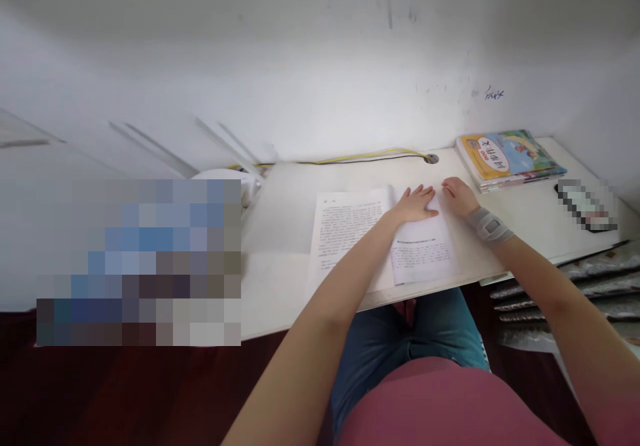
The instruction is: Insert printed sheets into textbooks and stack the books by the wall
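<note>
Centrally, an open book [350, 233] of thin white paper, densely printed in small dark type, is laid flat on the smooth, pale surface [280, 286], near its front edge. The left hand [415, 205] is pressed palm-down on the right-hand page, fingers stretched out and slightly spread, nothing gripped. The right hand [459, 196] is set just beside it at the page's upper right corner, fingers loosely curled; whether the paper edge is pinched cannot be told. A soft grey band [489, 226] is worn on the right wrist. Glossy, colourful paperbacks [510, 158] are stacked flat at the far right corner. A thin yellow-and-black cable [360, 158] is run along the wall edge.
</note>
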Available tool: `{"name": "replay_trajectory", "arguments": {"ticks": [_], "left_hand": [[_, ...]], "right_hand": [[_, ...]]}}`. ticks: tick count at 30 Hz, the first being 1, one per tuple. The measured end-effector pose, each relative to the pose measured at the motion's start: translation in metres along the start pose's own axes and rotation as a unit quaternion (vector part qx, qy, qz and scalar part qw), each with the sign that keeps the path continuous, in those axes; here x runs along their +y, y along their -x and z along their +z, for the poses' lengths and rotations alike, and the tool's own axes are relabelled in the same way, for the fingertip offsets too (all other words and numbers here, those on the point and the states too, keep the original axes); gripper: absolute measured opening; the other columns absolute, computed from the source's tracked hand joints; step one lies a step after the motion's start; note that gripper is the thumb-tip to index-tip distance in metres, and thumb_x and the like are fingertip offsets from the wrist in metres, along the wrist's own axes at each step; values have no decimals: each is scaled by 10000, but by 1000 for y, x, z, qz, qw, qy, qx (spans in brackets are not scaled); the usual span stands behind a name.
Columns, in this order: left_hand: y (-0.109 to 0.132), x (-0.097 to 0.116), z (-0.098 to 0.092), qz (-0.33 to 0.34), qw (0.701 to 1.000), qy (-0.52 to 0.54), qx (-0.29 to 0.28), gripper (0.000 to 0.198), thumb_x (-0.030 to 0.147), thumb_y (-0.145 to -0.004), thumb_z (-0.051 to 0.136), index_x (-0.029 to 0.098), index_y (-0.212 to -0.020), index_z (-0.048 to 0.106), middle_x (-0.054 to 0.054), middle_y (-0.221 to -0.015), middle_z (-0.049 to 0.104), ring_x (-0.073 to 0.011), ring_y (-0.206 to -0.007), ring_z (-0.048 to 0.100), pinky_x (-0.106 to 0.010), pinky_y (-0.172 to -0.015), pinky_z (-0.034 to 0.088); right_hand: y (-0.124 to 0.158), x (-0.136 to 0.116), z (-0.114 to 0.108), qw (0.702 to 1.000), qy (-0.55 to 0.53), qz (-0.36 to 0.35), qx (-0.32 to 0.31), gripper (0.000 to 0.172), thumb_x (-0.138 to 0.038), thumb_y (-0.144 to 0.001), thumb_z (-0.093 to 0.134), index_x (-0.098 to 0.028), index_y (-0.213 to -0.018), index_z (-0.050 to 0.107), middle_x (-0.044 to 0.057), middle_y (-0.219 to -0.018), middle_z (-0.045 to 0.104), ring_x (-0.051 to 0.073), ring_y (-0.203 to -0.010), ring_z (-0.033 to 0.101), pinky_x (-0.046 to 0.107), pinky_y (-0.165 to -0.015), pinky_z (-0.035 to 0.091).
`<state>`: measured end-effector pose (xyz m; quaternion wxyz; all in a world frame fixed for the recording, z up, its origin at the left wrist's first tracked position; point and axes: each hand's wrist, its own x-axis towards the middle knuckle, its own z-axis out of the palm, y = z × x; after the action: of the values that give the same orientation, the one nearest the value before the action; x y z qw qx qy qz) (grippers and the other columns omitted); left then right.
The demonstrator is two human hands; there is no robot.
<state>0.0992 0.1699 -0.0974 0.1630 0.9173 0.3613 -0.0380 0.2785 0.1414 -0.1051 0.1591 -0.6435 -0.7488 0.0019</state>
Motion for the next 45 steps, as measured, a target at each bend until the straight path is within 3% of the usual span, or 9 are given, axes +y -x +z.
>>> {"name": "replay_trajectory", "arguments": {"ticks": [5, 8, 11, 15, 21, 32, 36, 40, 45], "left_hand": [[4, 12, -8, -15, 999, -46, 4, 721, 511, -875, 384, 128, -1462, 219, -120, -1556, 153, -268, -1428, 117, -453, -1136, 144], [19, 24, -17, -19, 992, -115, 42, 719, 519, -871, 416, 56, -1413, 321, -195, -1528, 203, -302, -1420, 140, -459, -1141, 92], [40, 32, -21, 4, 993, -120, -6, 832, 661, -817, 402, 60, -1391, 368, -222, -1498, 267, -332, -1407, 177, -515, -1128, 78], [54, 39, -12, 15, 993, -93, -70, 1018, 771, -734, 395, 76, -1458, 229, -230, -1527, 141, -343, -1419, 117, -579, -1108, 63], [39, 42, 1, -6, 996, -78, -46, 1025, 772, -746, 371, 88, -1480, 162, -204, -1541, 91, -360, -1421, 73, -591, -1108, 38], [31, 35, -2, -43, 997, -57, -25, 975, 747, -783, 344, 89, -1477, 151, -190, -1550, 86, -365, -1418, 84, -606, -1095, 92], [38, 49, 0, -35, 996, -73, 31, 712, 603, -845, 436, 101, -1350, 408, -206, -1493, 283, -343, -1346, 310, -497, -1074, 266], [50, 68, 7, 32, 996, -66, 40, 356, 334, -929, 376, 118, -1110, 592, -164, -1240, 560, -260, -1178, 513, -370, -993, 388], [63, 76, 14, 44, 998, -53, -10, 743, 606, -855, 410, 44, -1342, 406, -242, -1467, 315, -354, -1381, 240, -468, -1109, 216]], "right_hand": [[48, 35, -8, 990, -11, -130, -55, 683, -483, -875, 442, -27, -1378, 365, 218, -1432, 396, 281, -1347, 328, 449, -1081, 282], [63, 44, -9, 979, 3, -176, -99, 740, -555, -870, 424, -48, -1402, 343, 213, -1467, 341, 300, -1363, 302, 497, -1095, 235], [64, 44, -8, 978, 9, -177, -106, 741, -577, -857, 442, -88, -1407, 355, 202, -1471, 341, 295, -1369, 295, 512, -1090, 233], [61, 42, -9, 981, 2, -168, -100, 764, -599, -835, 471, -100, -1404, 369, 197, -1466, 351, 289, -1371, 294, 506, -1093, 234], [63, 40, -10, 982, -12, -167, -92, 760, -594, -825, 496, -96, -1390, 394, 207, -1453, 370, 298, -1361, 312, 506, -1090, 243], [69, 37, -20, 975, -39, -176, -131, 832, -637, -764, 550, -156, -1416, 361, 179, -1494, 306, 313, -1386, 249, 546, -1097, 166], [97, 20, -34, 974, -87, -165, -125, 747, -601, -789, 542, -187, -1393, 394, 158, -1443, 403, 299, -1330, 357, 520, -1065, 254], [123, -5, -46, 992, -79, -76, -69, 382, -484, -858, 505, -174, -1042, 632, 128, -1053, 642, 233, -979, 591, 367, -867, 440], [117, -27, -53, 988, -14, 11, -154, 244, -391, -854, 515, -210, -735, 625, 42, -795, 651, 162, -697, 590, 281, -630, 396]]}}
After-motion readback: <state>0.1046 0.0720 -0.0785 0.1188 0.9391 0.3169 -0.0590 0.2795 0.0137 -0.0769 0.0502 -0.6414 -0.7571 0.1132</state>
